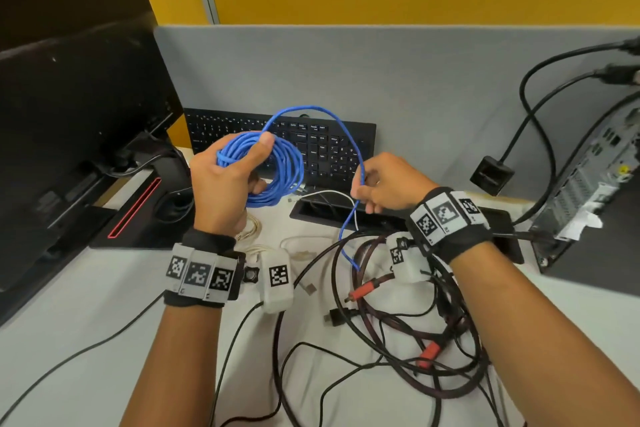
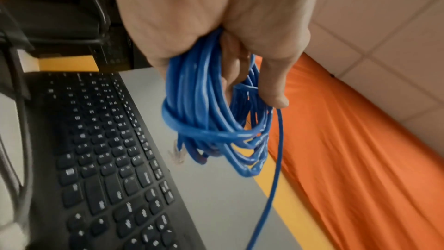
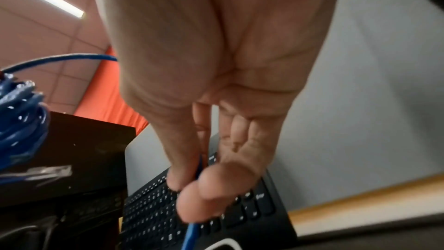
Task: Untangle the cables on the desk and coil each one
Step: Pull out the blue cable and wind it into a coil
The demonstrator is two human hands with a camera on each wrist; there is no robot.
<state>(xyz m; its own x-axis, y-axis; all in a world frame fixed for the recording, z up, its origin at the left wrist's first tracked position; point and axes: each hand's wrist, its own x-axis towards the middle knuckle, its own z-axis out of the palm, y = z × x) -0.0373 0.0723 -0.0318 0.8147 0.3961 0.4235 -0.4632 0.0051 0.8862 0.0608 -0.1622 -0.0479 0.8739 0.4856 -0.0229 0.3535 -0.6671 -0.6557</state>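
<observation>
My left hand (image 1: 228,177) grips a coil of blue cable (image 1: 277,166) held above the desk, thumb across the loops; the left wrist view shows the same coil (image 2: 211,113) under the curled fingers (image 2: 271,83). A loose strand arcs from the coil to my right hand (image 1: 384,184), which pinches the blue strand (image 3: 198,170) between thumb and fingers. Below it the strand's tail (image 1: 346,246) hangs down into a tangle of black and dark red cables (image 1: 398,322) with red plugs on the white desk (image 1: 86,322).
A black keyboard (image 1: 322,149) lies behind the hands, a monitor (image 1: 69,114) stands at the left, and a computer case (image 1: 595,184) at the right. A cable slot (image 1: 332,211) with a white cable (image 1: 332,194) and cream cables (image 1: 252,232) lie between the wrists.
</observation>
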